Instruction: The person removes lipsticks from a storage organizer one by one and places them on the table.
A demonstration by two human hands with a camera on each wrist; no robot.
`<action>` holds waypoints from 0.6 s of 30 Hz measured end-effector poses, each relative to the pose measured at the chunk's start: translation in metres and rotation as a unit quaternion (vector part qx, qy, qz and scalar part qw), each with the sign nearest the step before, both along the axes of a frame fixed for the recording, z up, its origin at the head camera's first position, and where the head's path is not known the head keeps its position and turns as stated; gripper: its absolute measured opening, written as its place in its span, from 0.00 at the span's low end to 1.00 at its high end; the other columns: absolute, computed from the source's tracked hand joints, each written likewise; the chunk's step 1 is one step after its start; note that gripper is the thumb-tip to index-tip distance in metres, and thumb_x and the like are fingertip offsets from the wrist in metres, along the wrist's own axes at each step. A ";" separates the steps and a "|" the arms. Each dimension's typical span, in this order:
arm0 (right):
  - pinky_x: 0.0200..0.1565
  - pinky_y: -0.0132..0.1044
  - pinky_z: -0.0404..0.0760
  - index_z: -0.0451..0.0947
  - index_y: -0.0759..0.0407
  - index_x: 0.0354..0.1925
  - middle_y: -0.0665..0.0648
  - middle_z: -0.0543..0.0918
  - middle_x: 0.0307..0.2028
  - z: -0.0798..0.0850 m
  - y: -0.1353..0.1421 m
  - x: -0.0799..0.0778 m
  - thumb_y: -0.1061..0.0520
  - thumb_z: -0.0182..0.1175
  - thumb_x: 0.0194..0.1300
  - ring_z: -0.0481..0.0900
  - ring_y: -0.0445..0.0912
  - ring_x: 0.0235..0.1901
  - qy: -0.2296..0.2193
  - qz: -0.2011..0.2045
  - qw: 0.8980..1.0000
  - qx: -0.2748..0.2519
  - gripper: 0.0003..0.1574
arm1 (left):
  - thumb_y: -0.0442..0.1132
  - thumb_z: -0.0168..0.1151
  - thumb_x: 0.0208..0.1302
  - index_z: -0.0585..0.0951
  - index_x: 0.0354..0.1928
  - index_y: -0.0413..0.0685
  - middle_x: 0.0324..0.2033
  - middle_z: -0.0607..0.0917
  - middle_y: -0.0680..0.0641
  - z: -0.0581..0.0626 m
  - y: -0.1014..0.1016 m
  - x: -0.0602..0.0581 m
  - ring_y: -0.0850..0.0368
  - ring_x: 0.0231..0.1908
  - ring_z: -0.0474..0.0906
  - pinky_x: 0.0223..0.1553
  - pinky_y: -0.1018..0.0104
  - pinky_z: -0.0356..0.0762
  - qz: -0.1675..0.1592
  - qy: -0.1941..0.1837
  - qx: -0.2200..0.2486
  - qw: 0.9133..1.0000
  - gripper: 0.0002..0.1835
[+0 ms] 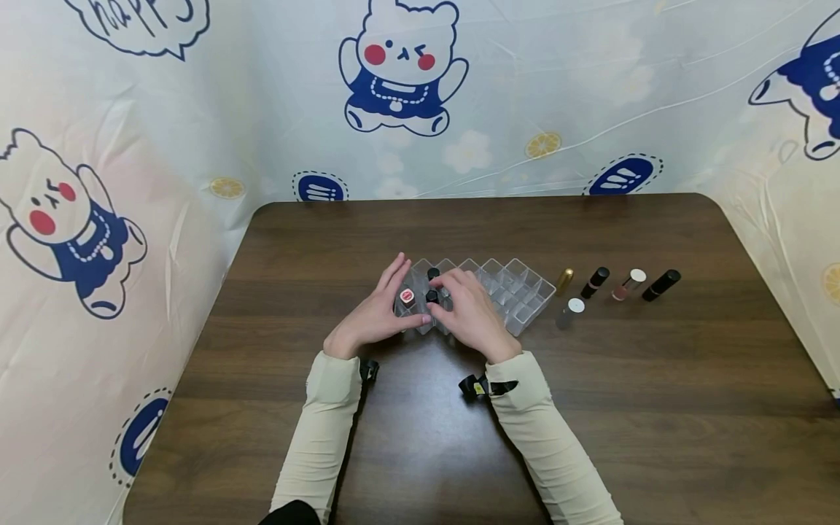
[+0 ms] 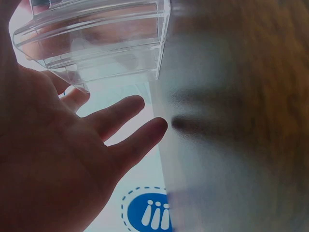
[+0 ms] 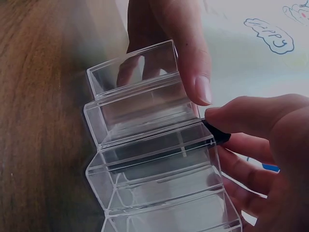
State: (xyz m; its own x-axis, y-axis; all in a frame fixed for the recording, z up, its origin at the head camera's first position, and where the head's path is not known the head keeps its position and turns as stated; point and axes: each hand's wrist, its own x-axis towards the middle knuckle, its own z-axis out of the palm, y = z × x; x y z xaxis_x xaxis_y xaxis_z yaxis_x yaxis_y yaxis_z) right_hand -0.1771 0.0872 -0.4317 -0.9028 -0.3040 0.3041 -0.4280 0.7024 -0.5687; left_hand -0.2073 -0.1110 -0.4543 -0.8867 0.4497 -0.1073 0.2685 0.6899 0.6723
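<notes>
Head: left hand point(image 1: 370, 315) at left end of clear organizer point(image 1: 527, 300), right hand point(image 1: 474, 315) over it; five tubes point(image 1: 628, 285) to its right.
Left wrist: left fingers point(image 2: 141, 140) spread beside organizer.
Right wrist: right hand pinches top of black tube point(image 3: 221, 137), seated in organizer compartment.

The organizer point(image 1: 518, 292) is sitting on the worktop point(image 1: 689, 408), with the left grip point(image 1: 370, 313) lying at its left end and the right grip point(image 1: 475, 313) reaching over its middle. Inside it, the leftmost tube point(image 1: 407, 297) is standing near the left grip; to the right, the front tube point(image 1: 432, 296) is sitting between the right grip's thumb and forefinger, with the rear tube point(image 1: 433, 273) standing behind. Right of the organizer, four tubes point(image 1: 596, 282) are standing in a row, and a fifth tube point(image 1: 570, 313) is standing before the row's left half. Cloth point(image 1: 525, 73) is hanging behind the worktop.
</notes>
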 end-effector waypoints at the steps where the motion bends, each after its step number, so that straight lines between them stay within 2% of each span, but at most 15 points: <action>1: 0.41 0.38 0.69 0.77 0.56 0.44 0.51 0.77 0.41 -0.001 0.000 0.000 0.52 0.64 0.53 0.69 0.46 0.40 0.001 0.000 1.000 0.000 0.19 | 0.71 0.59 0.41 0.37 0.66 0.77 0.64 0.30 0.75 0.000 0.000 0.000 0.58 0.66 0.51 0.58 0.54 0.64 0.001 0.000 0.000 1.000 0.54; 9: 0.42 0.39 0.69 0.78 0.55 0.42 0.50 0.78 0.39 -0.004 -0.001 0.000 0.54 0.63 0.54 0.70 0.46 0.40 0.005 0.005 1.000 0.001 0.15 | 0.71 0.58 0.41 0.37 0.66 0.77 0.64 0.30 0.75 0.000 -0.001 0.001 0.58 0.65 0.52 0.58 0.55 0.64 0.001 -0.002 0.000 1.000 0.54; 18: 0.43 0.41 0.69 0.79 0.55 0.41 0.51 0.77 0.39 -0.004 -0.002 0.001 0.53 0.63 0.54 0.70 0.47 0.41 0.005 0.000 1.000 0.003 0.15 | 0.71 0.58 0.42 0.37 0.66 0.77 0.64 0.30 0.75 0.000 -0.001 0.000 0.58 0.66 0.52 0.58 0.55 0.65 0.000 -0.003 -0.001 1.000 0.54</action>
